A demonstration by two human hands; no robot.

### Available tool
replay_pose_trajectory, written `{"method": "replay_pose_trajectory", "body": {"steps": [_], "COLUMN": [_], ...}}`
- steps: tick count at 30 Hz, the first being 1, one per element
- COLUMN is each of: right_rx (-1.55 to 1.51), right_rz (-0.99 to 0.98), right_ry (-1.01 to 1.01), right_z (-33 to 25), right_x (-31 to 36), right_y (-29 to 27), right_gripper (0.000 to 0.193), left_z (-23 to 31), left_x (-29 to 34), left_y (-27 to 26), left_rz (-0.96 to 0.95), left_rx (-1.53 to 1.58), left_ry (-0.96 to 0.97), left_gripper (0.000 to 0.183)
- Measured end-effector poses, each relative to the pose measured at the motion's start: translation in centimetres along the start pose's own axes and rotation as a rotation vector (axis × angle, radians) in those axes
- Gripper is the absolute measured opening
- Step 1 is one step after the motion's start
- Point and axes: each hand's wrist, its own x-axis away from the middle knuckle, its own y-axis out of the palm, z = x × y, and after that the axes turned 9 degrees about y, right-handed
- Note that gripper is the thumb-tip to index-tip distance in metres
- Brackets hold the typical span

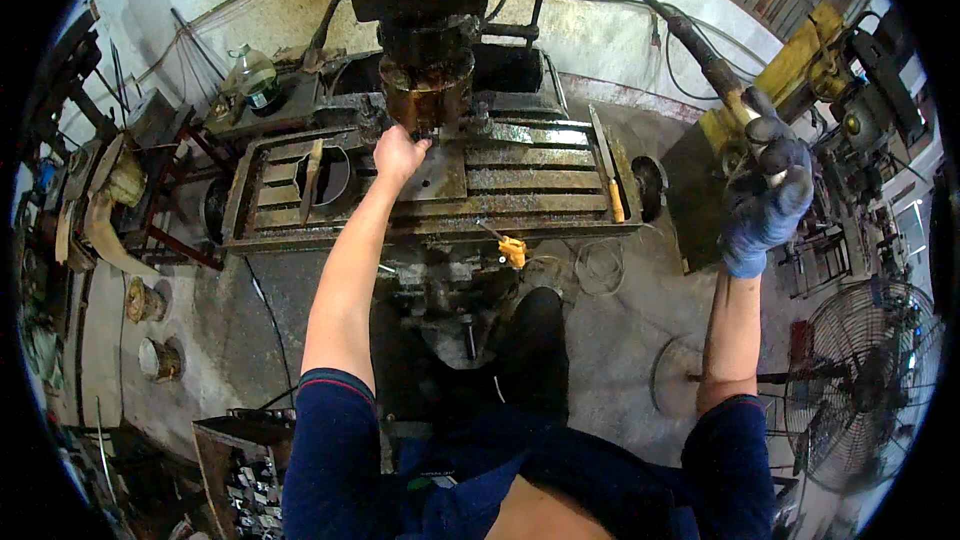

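Observation:
My bare left hand (399, 157) reaches under the drill-like machine's rusty spindle head (428, 90). Its fingers are closed at a small dark part just below the spindle; what they hold is too small to make out. Beneath lies the slotted metal machine table (540, 182), scattered with shiny chips. Out to the right, my right hand (768, 202), in a blue-grey glove with dark fingertips, is closed around the end of a long dark lever (705, 58) that slants down from the machine's top.
On the table's left sits a round pan (334, 180) with a wooden-handled brush-like tool (312, 180) across it. A file with a wooden handle (615, 200) lies at the right end. A yellow object (513, 251) hangs at the front edge. A fan (865, 380) stands right; a metal-parts box (245, 480) lower left.

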Motion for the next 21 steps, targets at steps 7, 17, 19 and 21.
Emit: {"method": "replay_pose_trajectory", "body": {"steps": [7,17,19,21], "right_rx": [-0.120,-0.234,-0.240,-0.205], "right_rz": [0.052,0.116,0.094,0.067], "right_ry": [0.069,0.063,0.082,0.086], "right_z": [0.4,-0.2,-0.1,0.8], "right_x": [0.7,0.4,0.2,-0.1], "right_y": [0.3,0.7,0.4,-0.3], "right_gripper": [0.046,0.035,0.034,0.032], "left_z": [0.1,-4.0,-4.8,-6.2], "left_x": [4.3,15.3,15.0,14.1], "left_y": [-4.9,-16.9,-16.3,-15.6], "left_rz": [-0.055,0.246,0.112,0.045], "left_rx": [0.018,-0.577,-0.599,-0.623], "left_ry": [0.187,0.261,0.234,0.292], "left_gripper": [0.037,0.053,0.055,0.053]}}
